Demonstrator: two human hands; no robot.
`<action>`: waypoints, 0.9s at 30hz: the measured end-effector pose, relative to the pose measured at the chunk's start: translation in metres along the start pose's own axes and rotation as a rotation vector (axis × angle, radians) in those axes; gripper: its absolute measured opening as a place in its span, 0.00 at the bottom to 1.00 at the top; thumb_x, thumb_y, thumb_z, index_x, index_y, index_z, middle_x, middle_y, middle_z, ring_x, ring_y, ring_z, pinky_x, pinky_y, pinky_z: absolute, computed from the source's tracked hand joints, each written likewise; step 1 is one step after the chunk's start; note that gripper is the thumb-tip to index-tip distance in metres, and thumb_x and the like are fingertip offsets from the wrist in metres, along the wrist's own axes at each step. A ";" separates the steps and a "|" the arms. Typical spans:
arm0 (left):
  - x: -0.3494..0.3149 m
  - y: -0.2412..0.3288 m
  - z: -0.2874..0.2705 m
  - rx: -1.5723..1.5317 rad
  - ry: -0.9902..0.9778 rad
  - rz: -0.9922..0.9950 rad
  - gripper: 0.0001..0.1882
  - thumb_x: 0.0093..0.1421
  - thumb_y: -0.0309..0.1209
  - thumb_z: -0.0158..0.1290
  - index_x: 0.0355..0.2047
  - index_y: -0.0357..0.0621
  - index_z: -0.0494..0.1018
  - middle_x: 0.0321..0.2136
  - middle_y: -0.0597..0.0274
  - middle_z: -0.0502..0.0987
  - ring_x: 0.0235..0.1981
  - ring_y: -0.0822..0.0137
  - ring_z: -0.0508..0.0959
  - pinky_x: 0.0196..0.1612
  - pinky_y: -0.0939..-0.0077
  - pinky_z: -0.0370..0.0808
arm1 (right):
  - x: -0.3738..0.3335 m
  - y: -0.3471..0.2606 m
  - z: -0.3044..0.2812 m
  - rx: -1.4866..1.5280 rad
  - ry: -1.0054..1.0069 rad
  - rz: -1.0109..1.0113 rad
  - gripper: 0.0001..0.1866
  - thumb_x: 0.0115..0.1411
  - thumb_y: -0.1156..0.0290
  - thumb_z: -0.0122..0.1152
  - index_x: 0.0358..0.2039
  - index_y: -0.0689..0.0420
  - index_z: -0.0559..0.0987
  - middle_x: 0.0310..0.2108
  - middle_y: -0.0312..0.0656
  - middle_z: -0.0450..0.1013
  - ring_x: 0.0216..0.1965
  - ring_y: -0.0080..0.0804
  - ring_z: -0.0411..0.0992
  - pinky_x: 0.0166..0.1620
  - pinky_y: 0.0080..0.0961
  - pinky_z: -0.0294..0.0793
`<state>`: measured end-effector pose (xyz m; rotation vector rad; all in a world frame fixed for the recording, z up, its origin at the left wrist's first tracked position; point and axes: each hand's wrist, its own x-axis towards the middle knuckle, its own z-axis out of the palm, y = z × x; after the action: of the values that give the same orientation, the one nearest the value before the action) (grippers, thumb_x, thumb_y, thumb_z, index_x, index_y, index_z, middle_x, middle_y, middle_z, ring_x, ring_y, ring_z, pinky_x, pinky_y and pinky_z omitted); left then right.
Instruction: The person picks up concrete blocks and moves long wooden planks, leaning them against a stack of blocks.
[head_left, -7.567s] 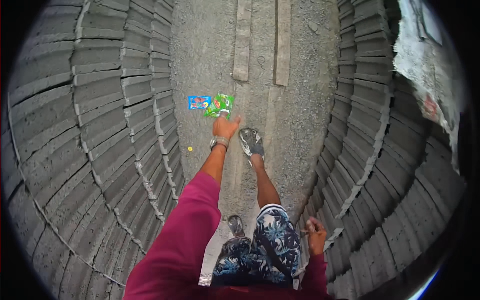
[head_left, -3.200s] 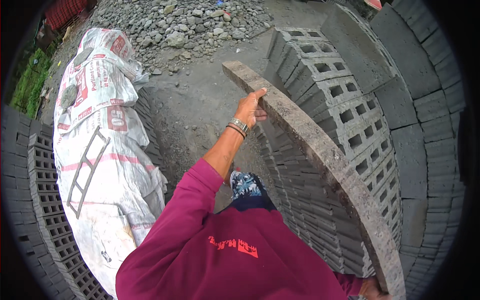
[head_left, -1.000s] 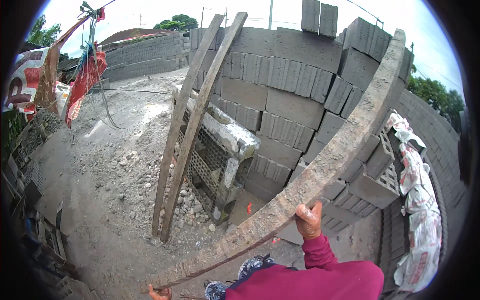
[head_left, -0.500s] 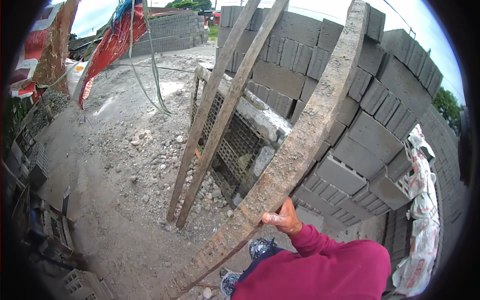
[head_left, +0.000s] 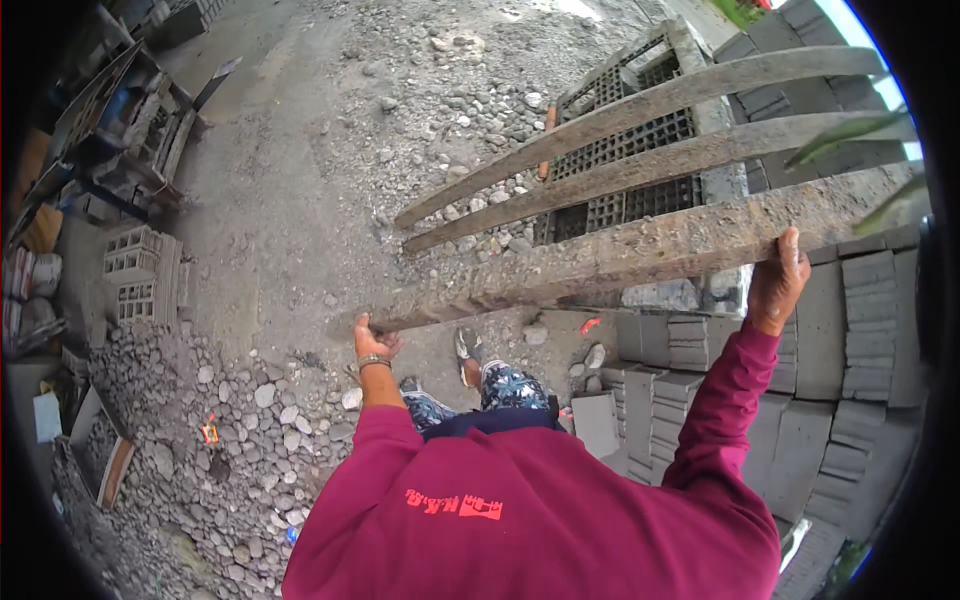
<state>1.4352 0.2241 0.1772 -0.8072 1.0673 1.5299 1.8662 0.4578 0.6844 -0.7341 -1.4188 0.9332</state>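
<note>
Obscuring the plank (head_left: 600, 262): green blur (head_left: 888, 207)

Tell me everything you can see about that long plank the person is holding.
The plank looks like weathered wood: grey-brown, long and rough, its face crusted with grit. It slants up to the right across the view, curving partly through lens distortion. The left hand holds its left end; the right hand grips it farther along. Whether it touches anything else isn't clear.
</note>
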 end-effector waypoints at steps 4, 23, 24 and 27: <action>0.012 0.009 0.098 -0.033 0.033 -0.052 0.30 0.51 0.55 0.56 0.48 0.49 0.68 0.45 0.54 0.71 0.46 0.51 0.71 0.53 0.38 0.63 | 0.093 0.001 -0.027 0.042 0.043 0.000 0.18 0.63 0.62 0.58 0.45 0.65 0.76 0.48 0.41 0.73 0.49 0.27 0.69 0.53 0.27 0.65; 0.012 -0.025 0.022 0.854 0.149 0.084 0.27 0.63 0.43 0.45 0.58 0.41 0.60 0.36 0.41 0.74 0.24 0.48 0.80 0.20 0.47 0.76 | -0.158 0.286 0.005 -0.495 -0.257 0.791 0.24 0.58 0.61 0.65 0.48 0.66 0.74 0.30 0.45 0.78 0.30 0.28 0.77 0.33 0.26 0.77; 0.013 -0.019 -0.022 0.860 0.233 0.065 0.27 0.62 0.42 0.46 0.57 0.38 0.60 0.34 0.39 0.75 0.25 0.44 0.80 0.21 0.43 0.76 | -0.210 0.286 -0.005 -0.788 -0.369 0.632 0.26 0.56 0.54 0.65 0.46 0.63 0.77 0.25 0.46 0.78 0.30 0.30 0.78 0.33 0.30 0.76; -0.007 -0.006 -0.111 1.114 0.317 -0.010 0.27 0.60 0.39 0.49 0.55 0.36 0.60 0.32 0.38 0.76 0.25 0.42 0.80 0.22 0.41 0.75 | -0.380 0.274 -0.065 -1.276 -0.505 0.886 0.25 0.55 0.53 0.64 0.44 0.61 0.78 0.26 0.48 0.79 0.31 0.35 0.79 0.39 0.34 0.75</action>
<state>1.4386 0.1188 0.1402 -0.2445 1.8612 0.5852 1.9329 0.2627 0.2585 -2.3323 -2.1613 0.7758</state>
